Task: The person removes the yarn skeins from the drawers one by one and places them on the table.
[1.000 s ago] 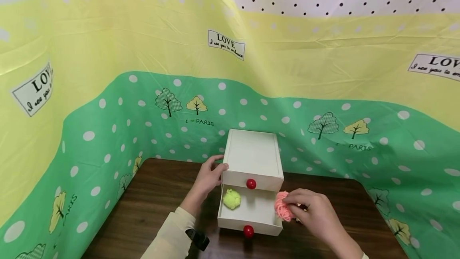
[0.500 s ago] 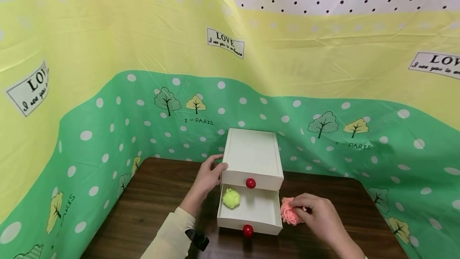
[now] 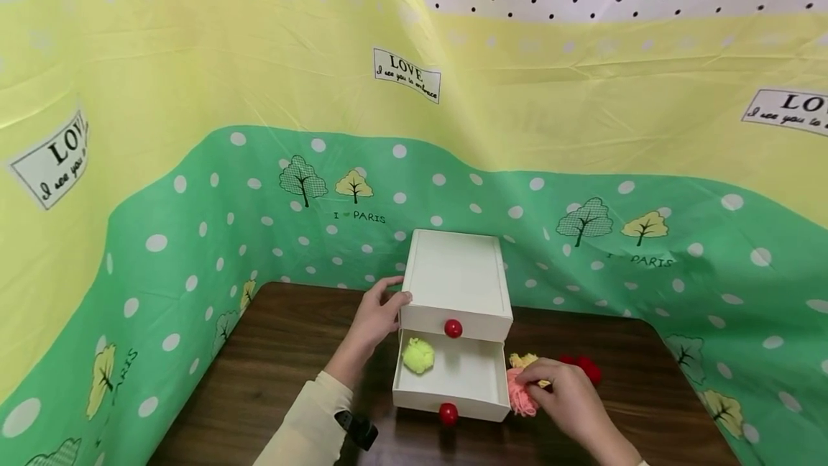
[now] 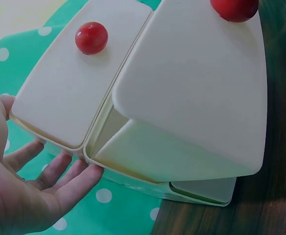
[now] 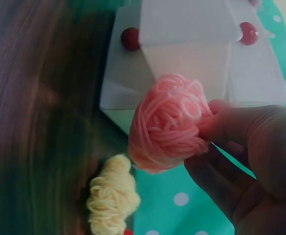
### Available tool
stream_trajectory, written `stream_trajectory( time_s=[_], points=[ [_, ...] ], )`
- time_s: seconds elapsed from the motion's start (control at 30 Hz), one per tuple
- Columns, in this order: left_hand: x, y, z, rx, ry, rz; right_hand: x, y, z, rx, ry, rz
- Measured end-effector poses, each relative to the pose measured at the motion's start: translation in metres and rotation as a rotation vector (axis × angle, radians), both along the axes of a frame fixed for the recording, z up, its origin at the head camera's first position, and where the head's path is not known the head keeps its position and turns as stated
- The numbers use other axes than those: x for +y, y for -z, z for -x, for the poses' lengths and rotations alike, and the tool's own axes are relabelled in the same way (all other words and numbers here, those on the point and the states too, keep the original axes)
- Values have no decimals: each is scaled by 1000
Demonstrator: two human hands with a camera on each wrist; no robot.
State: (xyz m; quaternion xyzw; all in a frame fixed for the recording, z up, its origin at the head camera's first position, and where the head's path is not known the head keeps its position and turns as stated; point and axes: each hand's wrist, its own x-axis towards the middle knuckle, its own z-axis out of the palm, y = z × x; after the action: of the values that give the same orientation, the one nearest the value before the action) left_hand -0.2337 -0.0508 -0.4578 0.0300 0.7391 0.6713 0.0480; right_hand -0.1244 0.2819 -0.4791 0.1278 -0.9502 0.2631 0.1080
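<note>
My left hand (image 3: 378, 315) rests at the left front of a white drawer cabinet (image 3: 456, 272), its thumb near the top edge; in the left wrist view its fingers (image 4: 79, 183) touch the cabinet's side. The middle drawer (image 3: 453, 406), with a red knob (image 3: 448, 414), is pulled out. A lime-yellow yarn ball (image 3: 418, 356) lies in its left part. Just outside the drawer's right wall, my right hand (image 3: 572, 398) pinches a pink yarn ball (image 5: 170, 125) between thumb and fingers. A pale yellow yarn bundle (image 5: 112, 198) lies beyond it, partly hidden by the hand in the head view.
A red yarn ball (image 3: 587, 369) sits on the dark wooden table (image 3: 291, 351), behind my right hand. The top drawer (image 4: 84, 68) and the bottom drawer (image 5: 126, 73) are closed. A patterned cloth (image 3: 323, 250) surrounds the table at the back and sides.
My right hand has moved the pink yarn ball from over the drawer's right wall outward and towards me. The yellow and red yarn now show behind it. My left hand stays put.
</note>
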Motion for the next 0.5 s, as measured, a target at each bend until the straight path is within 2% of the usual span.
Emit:
stream_trajectory(
  time_s=[0.2,0.5],
  points=[
    [1,1,0,3,-4,-4,7,12,4,14,-22,1],
    [1,1,-1,0,-4,4,14,29,5,-88,59,-7]
  ],
)
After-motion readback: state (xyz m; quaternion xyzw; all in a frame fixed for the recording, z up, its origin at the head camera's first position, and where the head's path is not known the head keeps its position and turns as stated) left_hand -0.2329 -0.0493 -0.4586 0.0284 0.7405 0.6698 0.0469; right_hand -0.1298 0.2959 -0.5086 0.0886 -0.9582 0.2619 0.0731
